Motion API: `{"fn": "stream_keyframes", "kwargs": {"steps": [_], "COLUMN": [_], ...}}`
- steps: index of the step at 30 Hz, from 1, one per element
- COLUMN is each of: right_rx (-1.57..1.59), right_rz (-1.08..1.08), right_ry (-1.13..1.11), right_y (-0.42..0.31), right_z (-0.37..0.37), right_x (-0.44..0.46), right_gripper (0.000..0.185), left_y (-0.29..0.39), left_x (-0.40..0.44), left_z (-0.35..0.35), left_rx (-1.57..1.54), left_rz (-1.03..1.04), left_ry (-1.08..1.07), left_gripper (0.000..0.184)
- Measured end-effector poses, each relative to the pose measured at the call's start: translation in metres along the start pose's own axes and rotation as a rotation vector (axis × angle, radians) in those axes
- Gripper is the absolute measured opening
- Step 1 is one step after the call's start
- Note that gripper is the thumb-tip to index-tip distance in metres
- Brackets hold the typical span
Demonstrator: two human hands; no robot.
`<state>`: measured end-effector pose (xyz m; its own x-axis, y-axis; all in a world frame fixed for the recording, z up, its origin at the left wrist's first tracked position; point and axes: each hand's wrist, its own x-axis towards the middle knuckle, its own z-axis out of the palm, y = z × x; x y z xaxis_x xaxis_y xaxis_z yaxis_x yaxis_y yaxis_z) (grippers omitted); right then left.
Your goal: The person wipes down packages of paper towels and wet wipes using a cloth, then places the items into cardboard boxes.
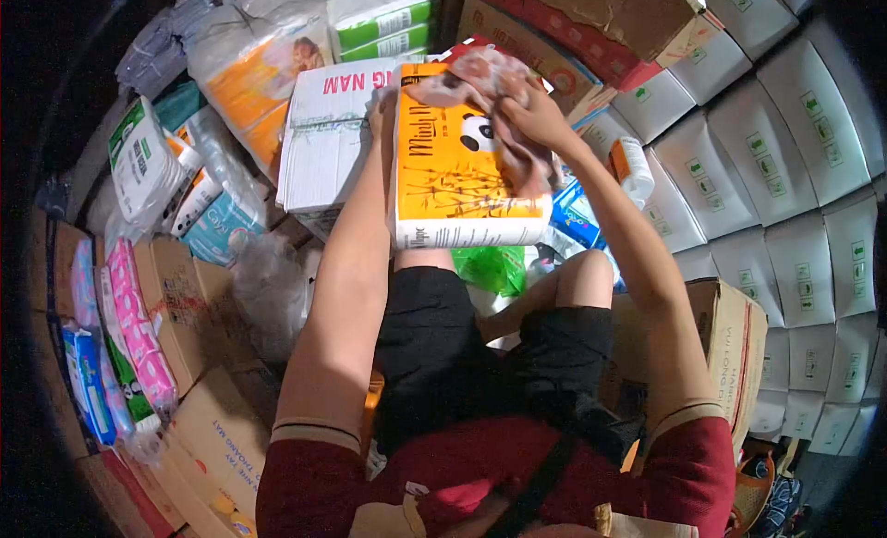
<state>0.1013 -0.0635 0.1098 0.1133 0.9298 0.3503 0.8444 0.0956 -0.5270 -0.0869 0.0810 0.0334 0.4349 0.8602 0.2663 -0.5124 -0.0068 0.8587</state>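
Note:
An orange and white package with a panda picture and dark bamboo print is held up above my lap. My left hand grips its left side; most of those fingers are hidden behind the package. In my right hand is a crumpled pinkish, patterned cloth, bunched against the package's upper right face. The cloth drapes over the top edge and down the right side. Just behind my left hand stands a white cardboard box with red lettering.
Plastic-wrapped packs crowd the left and back. Brown cartons lie at lower left, and another carton stands by my right arm. White boxes are stacked along the right. A green plastic bag lies between my legs.

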Motion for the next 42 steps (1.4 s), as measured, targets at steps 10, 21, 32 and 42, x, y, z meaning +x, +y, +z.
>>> {"fn": "stream_keyframes", "kwargs": {"steps": [10, 21, 32, 42], "right_rx": [-0.358, -0.113, -0.313, -0.309], "right_rz": [0.131, -0.378, -0.048, 0.268], "right_ry": [-0.194, -0.024, 0.034, -0.251], "right_y": [-0.054, -0.137, -0.059, -0.026], "right_z": [0.072, 0.039, 0.007, 0.027], "right_x": [0.091, -0.068, -0.067, 0.088], "right_gripper": [0.061, 0.058, 0.057, 0.073], "left_y": [0.004, -0.031, 0.007, -0.009], "left_x": [0.011, -0.057, -0.041, -0.002], "left_z": [0.008, -0.031, 0.012, 0.006], "left_rx": [0.049, 0.034, 0.107, -0.272], "left_rz": [0.048, -0.048, 0.075, 0.195], "left_ry": [-0.047, 0.248, -0.083, -0.31], "left_gripper": [0.031, 0.033, 0.034, 0.041]}}
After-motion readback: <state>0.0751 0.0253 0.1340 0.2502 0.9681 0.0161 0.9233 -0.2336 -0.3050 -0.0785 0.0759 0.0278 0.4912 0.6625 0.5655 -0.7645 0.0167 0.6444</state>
